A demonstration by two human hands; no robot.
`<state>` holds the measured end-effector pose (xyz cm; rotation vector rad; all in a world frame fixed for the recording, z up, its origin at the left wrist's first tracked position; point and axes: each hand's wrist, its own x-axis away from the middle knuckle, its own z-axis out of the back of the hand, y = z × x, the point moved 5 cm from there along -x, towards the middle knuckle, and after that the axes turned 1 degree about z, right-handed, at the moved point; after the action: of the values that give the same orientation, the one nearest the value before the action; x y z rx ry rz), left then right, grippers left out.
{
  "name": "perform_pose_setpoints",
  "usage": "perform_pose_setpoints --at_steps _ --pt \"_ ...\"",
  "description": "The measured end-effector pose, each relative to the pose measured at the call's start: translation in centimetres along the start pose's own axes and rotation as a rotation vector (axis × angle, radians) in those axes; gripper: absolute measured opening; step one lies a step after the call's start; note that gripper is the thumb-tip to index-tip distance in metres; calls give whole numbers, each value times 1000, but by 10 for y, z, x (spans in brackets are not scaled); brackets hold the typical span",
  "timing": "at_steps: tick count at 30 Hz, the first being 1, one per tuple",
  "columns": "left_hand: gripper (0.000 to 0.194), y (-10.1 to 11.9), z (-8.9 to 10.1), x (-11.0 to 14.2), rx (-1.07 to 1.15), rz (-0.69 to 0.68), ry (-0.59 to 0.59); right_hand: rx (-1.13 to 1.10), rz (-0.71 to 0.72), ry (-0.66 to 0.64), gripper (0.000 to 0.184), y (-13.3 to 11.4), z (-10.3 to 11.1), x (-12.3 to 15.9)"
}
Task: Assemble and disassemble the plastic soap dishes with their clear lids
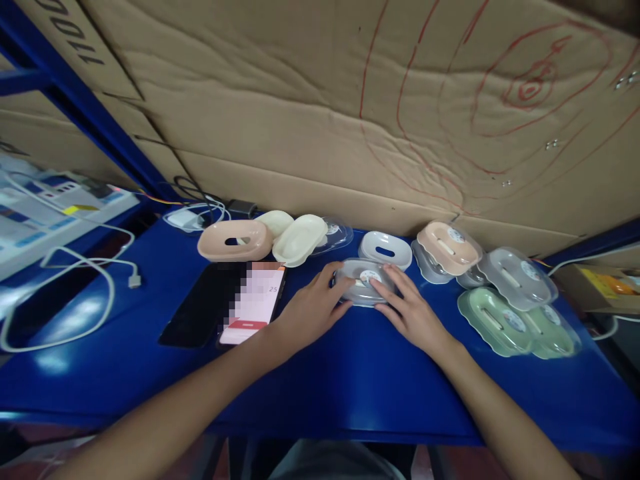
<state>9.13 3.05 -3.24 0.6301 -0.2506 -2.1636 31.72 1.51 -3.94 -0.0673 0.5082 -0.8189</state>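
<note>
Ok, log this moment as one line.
left hand: touching clear-lidded case; right hand: touching same case; behind: white oval piece; left: lit phone; right: green cases

Soft light falling over the blue table point(325, 400), white shine glowing on its left side, a phone screen point(265, 300) shining bright, little squares hiding part of it, far right corner looking dark, left edge looking stretched and blurry
</note>
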Motion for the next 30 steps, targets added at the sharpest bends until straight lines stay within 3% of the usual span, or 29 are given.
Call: perform_pose_setpoints --at_steps 3,6,10,15,18,23,30 --pt "32 3 4 -2 -73 16 -24 -34 -10 1 70 -1 -4 0" --pt "37 11 12 2 -157 -15 -36 -55 -21 7 70 1 -7 0" --pt "47 17 34 28 -231 -29 69 -54 -15 11 69 4 -7 1" --pt "57 -19 69 82 -372 146 255 -51 -12 -19 68 5 -10 1" --pt "57 -47 79 101 -453 219 293 -48 -17 -23 67 5 -10 1" --pt "45 -70 75 104 -508 265 262 -40 -18 -25 67 4 -10 1" --pt "26 -72 80 102 -534 286 276 -31 -25 -33 65 4 -10 2"
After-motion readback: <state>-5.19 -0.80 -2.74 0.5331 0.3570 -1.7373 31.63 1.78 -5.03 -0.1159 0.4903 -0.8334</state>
